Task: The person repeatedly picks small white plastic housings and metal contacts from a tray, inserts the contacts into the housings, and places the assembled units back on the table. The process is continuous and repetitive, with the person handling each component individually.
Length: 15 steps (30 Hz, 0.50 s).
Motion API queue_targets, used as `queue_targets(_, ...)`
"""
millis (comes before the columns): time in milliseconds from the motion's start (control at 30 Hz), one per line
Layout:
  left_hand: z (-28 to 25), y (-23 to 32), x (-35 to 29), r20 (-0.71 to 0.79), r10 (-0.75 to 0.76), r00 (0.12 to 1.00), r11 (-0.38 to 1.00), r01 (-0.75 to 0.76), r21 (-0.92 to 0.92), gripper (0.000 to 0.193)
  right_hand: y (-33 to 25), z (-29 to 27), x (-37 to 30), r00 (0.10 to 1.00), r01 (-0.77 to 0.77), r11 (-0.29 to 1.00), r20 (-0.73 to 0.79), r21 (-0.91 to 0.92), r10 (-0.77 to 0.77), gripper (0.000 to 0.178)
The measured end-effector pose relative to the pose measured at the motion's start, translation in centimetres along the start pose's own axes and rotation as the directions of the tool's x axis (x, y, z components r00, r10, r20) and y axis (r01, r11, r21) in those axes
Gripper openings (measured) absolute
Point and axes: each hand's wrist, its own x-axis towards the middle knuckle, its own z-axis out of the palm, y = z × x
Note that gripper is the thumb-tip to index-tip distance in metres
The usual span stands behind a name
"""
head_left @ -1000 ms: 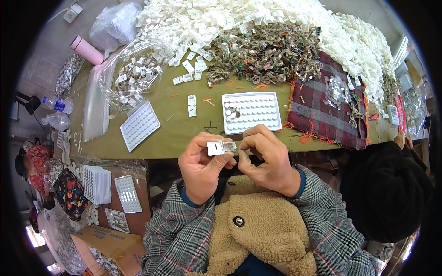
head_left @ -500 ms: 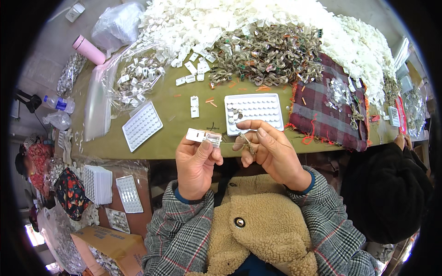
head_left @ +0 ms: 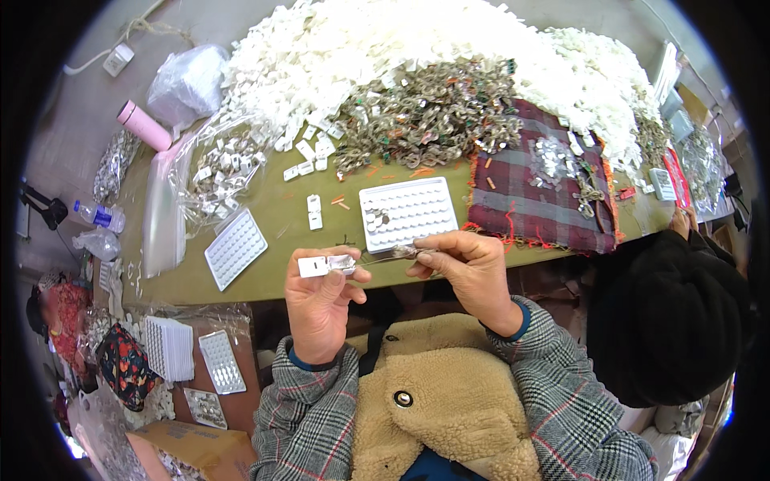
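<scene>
My left hand pinches a small white plastic battery case between thumb and fingers. Its right end, beside the thumb, is open and shows a metallic inside. From that end a thin wire strand runs to a small wire bundle. The thumb and fingertips of my right hand close on this bundle, a short way right of the case. Just beyond it lies a white tray of round cells, with several silver button batteries at its left side.
A second tray and a joined pair of white cases lie left. Tangled wire bundles and white cases are heaped at the back. A plaid cloth lies right, near a person in black.
My right fingers have drawn together on the wire bundle, which now lies flatter and slightly farther from me. My left hand keeps its hold on the case. The whole view has shifted.
</scene>
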Motion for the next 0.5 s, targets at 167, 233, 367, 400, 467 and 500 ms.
queue_targets(167,0.5,-0.7,-0.7,0.027,-0.049,0.998,0.993,0.046,0.108,0.016,-0.1,-0.3,-0.7,1.0,-0.014,0.978,-0.011,0.206,0.016,0.009)
queue_targets(233,1.3,-1.5,-1.3,-0.006,-0.121,0.993,0.979,0.12,0.166,0.02,-0.1,-0.4,-0.7,0.999,-0.037,0.909,-0.016,0.415,0.048,0.008)
queue_targets(367,2.6,-2.8,-1.7,0.112,-0.309,0.944,0.949,0.315,-0.035,0.019,-1.0,-0.9,-1.4,0.972,-0.236,0.625,0.189,0.744,0.142,0.013)
queue_targets(400,2.7,-2.8,-1.7,0.132,-0.37,0.92,0.908,0.388,-0.159,0.017,-1.4,-1.0,-1.5,0.973,-0.224,0.637,0.199,0.737,0.112,0.013)
queue_targets(467,2.8,-2.7,-1.8,0.118,-0.355,0.927,0.921,0.369,-0.127,0.017,-2.3,-1.5,-1.9,0.97,-0.207,0.585,0.24,0.784,0.022,0.012)
queue_targets(500,2.8,-2.7,-1.8,0.122,-0.318,0.94,0.939,0.33,-0.097,0.018,-2.7,-2.1,-2.0,0.984,-0.113,0.668,0.177,0.736,-0.03,0.011)
